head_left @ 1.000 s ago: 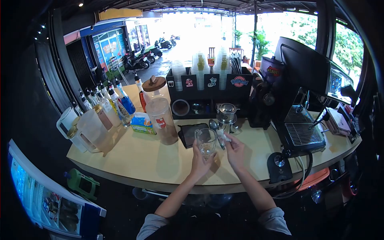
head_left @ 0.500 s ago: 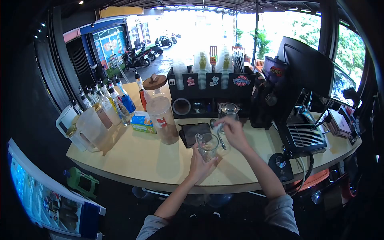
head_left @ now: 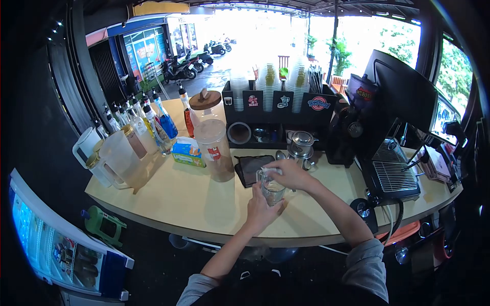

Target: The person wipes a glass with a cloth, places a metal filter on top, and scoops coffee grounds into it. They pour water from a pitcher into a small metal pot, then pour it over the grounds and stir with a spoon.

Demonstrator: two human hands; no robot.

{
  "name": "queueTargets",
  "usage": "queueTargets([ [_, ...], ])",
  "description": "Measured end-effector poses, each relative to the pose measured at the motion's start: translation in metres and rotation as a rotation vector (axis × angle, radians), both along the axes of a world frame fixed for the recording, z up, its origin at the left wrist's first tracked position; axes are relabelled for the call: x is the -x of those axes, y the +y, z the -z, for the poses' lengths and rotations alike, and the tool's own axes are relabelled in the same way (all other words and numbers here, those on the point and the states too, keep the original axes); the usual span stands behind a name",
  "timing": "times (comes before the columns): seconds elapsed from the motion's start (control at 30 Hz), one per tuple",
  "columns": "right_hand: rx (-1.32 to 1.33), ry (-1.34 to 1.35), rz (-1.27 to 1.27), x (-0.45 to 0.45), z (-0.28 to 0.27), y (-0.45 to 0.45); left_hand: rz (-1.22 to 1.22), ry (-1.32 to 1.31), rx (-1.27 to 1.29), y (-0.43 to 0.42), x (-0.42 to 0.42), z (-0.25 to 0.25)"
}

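Well inside the front edge (head_left: 301, 238) of the counter (head_left: 326, 211), the left hand (head_left: 262, 208) grips the mug (head_left: 274, 192); the right hand (head_left: 292, 175) pinches a tissue (head_left: 271, 171) at its rim, bare surface open either side.

Over the middle of the counter (head_left: 204, 209), the left hand (head_left: 262, 210) holds a glass mug (head_left: 274, 195), and the right hand (head_left: 292, 175) holds a white tissue (head_left: 272, 171) at its rim. Plastic jugs (head_left: 120, 159) stand by the counter's left end, a coffee machine (head_left: 406, 102) at its right, a black cup rack (head_left: 269, 118) along the back edge.
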State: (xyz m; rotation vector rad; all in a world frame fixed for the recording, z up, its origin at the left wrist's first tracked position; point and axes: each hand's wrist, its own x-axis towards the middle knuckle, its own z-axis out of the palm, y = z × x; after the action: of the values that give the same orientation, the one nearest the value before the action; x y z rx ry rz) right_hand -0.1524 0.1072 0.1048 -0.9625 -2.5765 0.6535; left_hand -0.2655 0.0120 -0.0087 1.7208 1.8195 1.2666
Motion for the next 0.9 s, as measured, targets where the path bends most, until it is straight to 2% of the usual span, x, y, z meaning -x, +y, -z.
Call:
queueTargets([
  [0.07, 0.056, 0.158, -0.148, 0.001, 0.006, -0.001, 0.010, 0.008, -0.006, 0.002, -0.001, 0.001],
  [0.1, 0.059, 0.158, -0.144, -0.002, 0.003, 0.003, -0.008, 0.020, -0.035, 0.001, -0.002, 0.001],
  [0.17, 0.562, 0.288, -0.229, -0.006, -0.008, 0.012, -0.021, 0.036, -0.061, 0.000, -0.003, 0.000],
  [0.2, 0.563, 0.290, -0.228, -0.005, -0.009, 0.010, -0.022, 0.036, -0.060, -0.001, -0.003, 0.000],
  [0.27, 0.014, 0.017, -0.257, -0.001, -0.012, 0.005, -0.021, 0.037, -0.060, 0.001, -0.001, 0.002],
  [0.4, -0.092, -0.043, -0.145, 0.011, -0.001, 0.000, 0.002, 0.007, -0.055, 0.003, 0.000, 0.009],
  [0.47, -0.229, -0.193, -0.067, 0.012, -0.007, -0.004, -0.003, 0.012, -0.073, 0.004, 0.000, 0.008],
  [0.6, -0.192, -0.082, -0.147, 0.001, -0.011, 0.003, -0.017, -0.003, -0.030, -0.003, -0.003, -0.007],
  [0.67, 0.098, -0.021, -0.238, -0.007, -0.010, 0.017, -0.012, -0.015, -0.028, -0.004, -0.005, -0.007],
  [0.8, -0.036, 0.004, -0.228, 0.007, -0.005, 0.015, -0.004, -0.018, -0.032, 0.000, -0.002, -0.003],
  [0.9, -0.161, -0.123, -0.177, 0.007, -0.008, 0.010, -0.006, -0.003, -0.031, 0.001, -0.003, -0.001],
])
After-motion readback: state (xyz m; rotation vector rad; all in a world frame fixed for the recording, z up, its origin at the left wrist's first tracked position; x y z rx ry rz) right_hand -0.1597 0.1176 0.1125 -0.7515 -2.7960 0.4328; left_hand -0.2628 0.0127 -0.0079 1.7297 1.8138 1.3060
